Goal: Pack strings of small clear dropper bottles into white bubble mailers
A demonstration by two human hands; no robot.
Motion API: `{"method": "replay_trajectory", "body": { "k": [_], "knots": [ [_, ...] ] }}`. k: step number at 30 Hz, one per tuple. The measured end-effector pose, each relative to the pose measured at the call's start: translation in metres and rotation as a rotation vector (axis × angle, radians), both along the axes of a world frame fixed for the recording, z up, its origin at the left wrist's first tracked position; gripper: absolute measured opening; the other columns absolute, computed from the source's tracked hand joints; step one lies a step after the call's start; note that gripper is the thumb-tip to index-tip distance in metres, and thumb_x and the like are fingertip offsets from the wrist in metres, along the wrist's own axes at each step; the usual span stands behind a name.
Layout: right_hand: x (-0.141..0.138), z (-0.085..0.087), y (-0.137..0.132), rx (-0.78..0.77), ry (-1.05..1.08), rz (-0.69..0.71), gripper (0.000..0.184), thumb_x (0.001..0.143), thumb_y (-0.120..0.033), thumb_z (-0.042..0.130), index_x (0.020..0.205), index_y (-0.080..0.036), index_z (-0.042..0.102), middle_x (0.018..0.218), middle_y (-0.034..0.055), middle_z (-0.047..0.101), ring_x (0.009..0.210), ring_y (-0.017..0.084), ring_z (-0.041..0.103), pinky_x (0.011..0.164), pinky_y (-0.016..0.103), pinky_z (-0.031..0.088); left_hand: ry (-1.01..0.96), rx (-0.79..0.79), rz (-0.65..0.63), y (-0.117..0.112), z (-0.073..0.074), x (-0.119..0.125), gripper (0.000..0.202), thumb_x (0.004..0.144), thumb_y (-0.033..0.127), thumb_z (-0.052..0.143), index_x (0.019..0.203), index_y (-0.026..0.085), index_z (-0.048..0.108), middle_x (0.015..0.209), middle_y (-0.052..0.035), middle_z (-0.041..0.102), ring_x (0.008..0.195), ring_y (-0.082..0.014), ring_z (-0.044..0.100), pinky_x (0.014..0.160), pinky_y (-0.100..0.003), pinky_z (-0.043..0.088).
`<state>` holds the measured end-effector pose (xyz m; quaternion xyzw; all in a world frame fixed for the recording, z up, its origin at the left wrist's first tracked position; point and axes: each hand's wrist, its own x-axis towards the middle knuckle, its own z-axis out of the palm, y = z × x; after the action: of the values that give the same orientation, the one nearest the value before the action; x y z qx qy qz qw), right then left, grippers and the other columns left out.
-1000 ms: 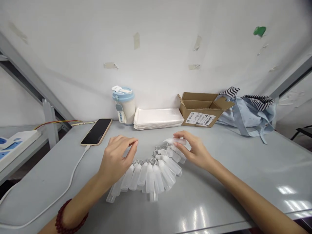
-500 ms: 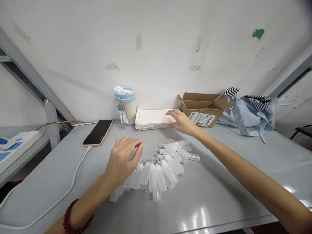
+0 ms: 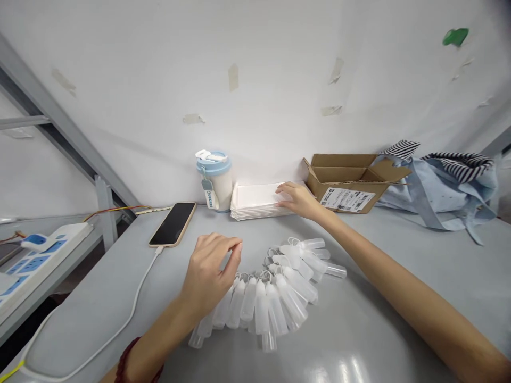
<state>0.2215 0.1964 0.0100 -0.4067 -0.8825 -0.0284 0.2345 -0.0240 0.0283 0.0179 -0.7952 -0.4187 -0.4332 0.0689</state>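
1. The right hand is on the right end of the flat white stack, finger and thumb apart; one cannot tell if it grips.
2. The left hand is loose above the clear plastic bottles, with nothing seen in it.
3. The bottles lie on the worktop in a curved fan, loops inward. Middle ones point their blunt ends at the person, right ones point theirs right.
4. They should be light, smooth, a bit slippery and squeezy; pinching one round its middle looks best.
5. The stack lies behind them, its long side going left to right. Its pieces are likely light, bendy and easy to crease; an edge looks best to hold.
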Motion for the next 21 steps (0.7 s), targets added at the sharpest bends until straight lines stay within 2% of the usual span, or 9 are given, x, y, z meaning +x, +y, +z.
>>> {"method": "replay_trajectory", "body": {
  "k": [6, 11, 14, 16, 18, 21],
  "knots": [
    [-0.004, -0.004, -0.006, 0.079, -0.098, -0.028, 0.03, 0.091, -0.032, 0.055, 0.116, -0.016, 0.055, 0.118, 0.0079, 0.058, 0.1, 0.021, 0.06, 0.084, 0.042, 0.051, -0.066, -0.083, -0.006, 0.005, -0.005, -0.001, 0.013, 0.087, 0.016, 0.051, 0.083, 0.018, 0.063, 0.064, 0.0013, 0.062, 0.06, -0.0139, 0.054, 0.068, -0.032, 0.04],
    [-0.012, -0.009, -0.02, 0.183, -0.206, -0.031, 0.031, 0.09, -0.032, 0.057, 0.116, -0.014, 0.056, 0.117, 0.0097, 0.058, 0.099, 0.021, 0.06, 0.084, 0.041, 0.051, -0.221, -0.216, 0.007, 0.005, -0.003, -0.001, 0.014, 0.084, 0.024, 0.056, 0.076, 0.019, 0.066, 0.062, 0.0009, 0.062, 0.061, -0.0155, 0.054, 0.069, -0.034, 0.04],
    [-0.013, -0.005, -0.029, 0.271, -0.213, -0.04, 0.03, 0.091, -0.032, 0.056, 0.116, -0.015, 0.056, 0.117, 0.0088, 0.058, 0.1, 0.02, 0.06, 0.085, 0.041, 0.051, -0.371, -0.392, 0.024, 0.004, 0.002, -0.003, 0.02, 0.083, 0.033, 0.058, 0.071, 0.02, 0.067, 0.066, -0.0013, 0.066, 0.066, -0.0182, 0.058, 0.066, -0.033, 0.043],
    [-0.012, -0.001, -0.038, 0.336, -0.202, -0.036, 0.024, 0.092, -0.024, 0.053, 0.114, -0.015, 0.058, 0.117, 0.01, 0.06, 0.102, 0.021, 0.06, 0.086, 0.042, 0.051, -0.495, -0.546, 0.024, 0.005, 0.006, -0.006, 0.027, 0.084, 0.04, 0.056, 0.072, 0.019, 0.068, 0.069, -0.0037, 0.069, 0.069, -0.0197, 0.061, 0.062, -0.032, 0.046],
    [-0.01, 0.003, -0.055, 0.404, -0.19, -0.005, 0.026, 0.092, -0.006, 0.042, 0.108, -0.011, 0.062, 0.113, 0.017, 0.064, 0.106, 0.025, 0.061, 0.09, 0.043, 0.05, -0.634, -0.699, 0.011, 0.007, 0.011, -0.009, 0.034, 0.085, 0.047, 0.054, 0.082, 0.016, 0.069, 0.073, -0.0066, 0.071, 0.068, -0.0198, 0.063, 0.062, -0.032, 0.049],
    [-0.006, 0.011, -0.093, 0.508, -0.195, 0.078, 0.035, 0.09, 0.0, 0.035, 0.111, -0.01, 0.061, 0.115, 0.0173, 0.065, 0.113, 0.027, 0.059, 0.096, 0.049, 0.047, -0.824, -0.911, -0.047, 0.008, 0.019, -0.013, 0.046, 0.085, 0.053, 0.05, 0.1, 0.012, 0.064, 0.086, -0.0116, 0.071, 0.067, -0.0195, 0.063, 0.055, -0.031, 0.05]
  ]
}}
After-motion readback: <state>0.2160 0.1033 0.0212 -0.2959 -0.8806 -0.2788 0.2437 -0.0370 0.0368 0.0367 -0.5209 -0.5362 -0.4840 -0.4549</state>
